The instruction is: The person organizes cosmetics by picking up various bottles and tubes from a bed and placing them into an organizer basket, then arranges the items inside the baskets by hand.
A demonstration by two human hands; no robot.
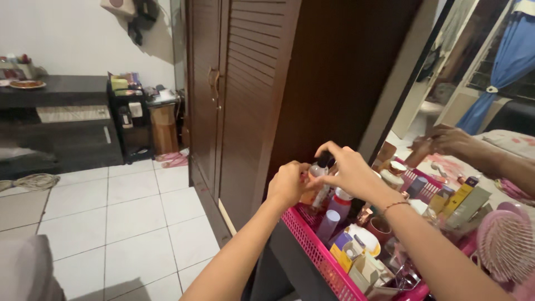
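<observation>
While both hands meet over the far-left corner of the pink basket (317,253), the left hand (287,184) is curled shut around the lower body of a small clear bottle (319,171), and the right hand (351,170) pinches the bottle's dark cap (325,160) between thumb and fingertips from above. The bottle stands roughly upright, just above the crowded basket, close to the dark wooden wardrobe (251,100). It looks slim and see-through, with pale contents and a black top; the fingers hide most of it, so any label cannot be made out. As a judgement, the risk lies in the crowding: a purple-capped bottle (339,206) and other tubes, jars and small boxes (345,248) stand tightly packed directly beneath, so a slip of the cap or a loose hold could drop the bottle among them and topple several. If the cap comes free with the bottle tilted, liquid could spill onto the boxes. A mirror (473,72) at the basket's far edge reflects a hand.
</observation>
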